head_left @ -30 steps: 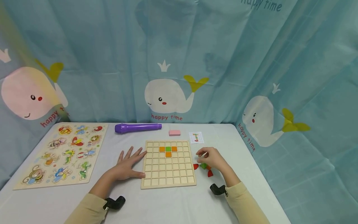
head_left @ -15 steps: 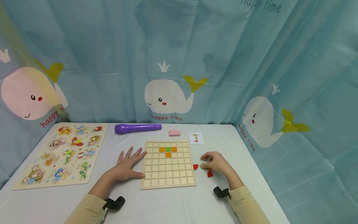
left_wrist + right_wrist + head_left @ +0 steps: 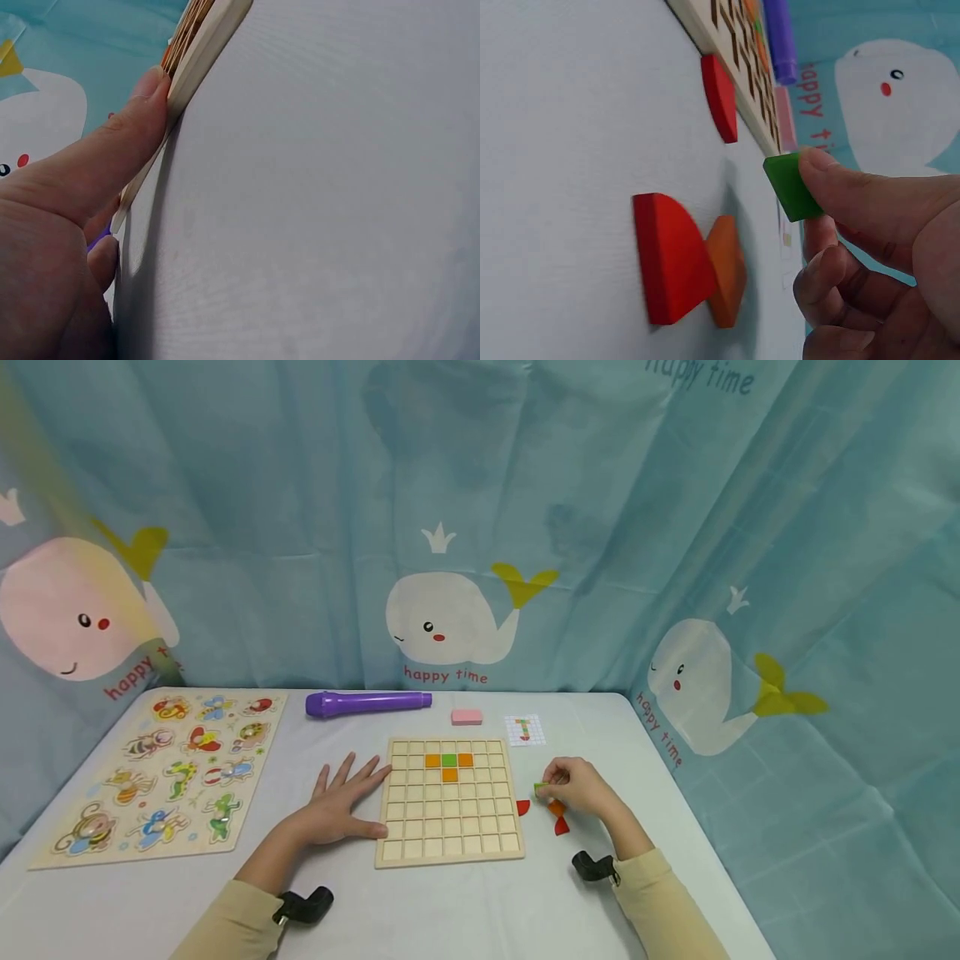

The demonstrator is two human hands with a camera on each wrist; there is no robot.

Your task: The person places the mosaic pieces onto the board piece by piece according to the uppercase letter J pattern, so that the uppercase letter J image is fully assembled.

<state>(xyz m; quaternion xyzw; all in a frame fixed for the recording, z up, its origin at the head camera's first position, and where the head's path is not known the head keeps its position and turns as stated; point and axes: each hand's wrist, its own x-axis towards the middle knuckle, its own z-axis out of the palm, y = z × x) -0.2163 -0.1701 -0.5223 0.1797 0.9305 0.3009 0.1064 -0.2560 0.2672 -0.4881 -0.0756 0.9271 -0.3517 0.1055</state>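
Observation:
A wooden grid board lies mid-table; orange squares and a green one sit in its upper cells. My left hand rests at the board's left side with fingers spread, and in the left wrist view its thumb touches the board's edge. Between thumb and fingers my right hand pinches a green square block, held just above the table right of the board. Below that hand lie an orange block and a red quarter-round block, touching or nearly so. Another red quarter-round piece lies by the board's right edge.
A small pattern card lies beyond the right hand. Behind the board are a pink block and a purple microphone-shaped object. An insect puzzle board covers the table's left side. A whale-print curtain hangs behind.
My right hand came down to the loose blocks, took the green block between thumb and fingers and lifted it slightly. The left hand has stayed at the board's edge.

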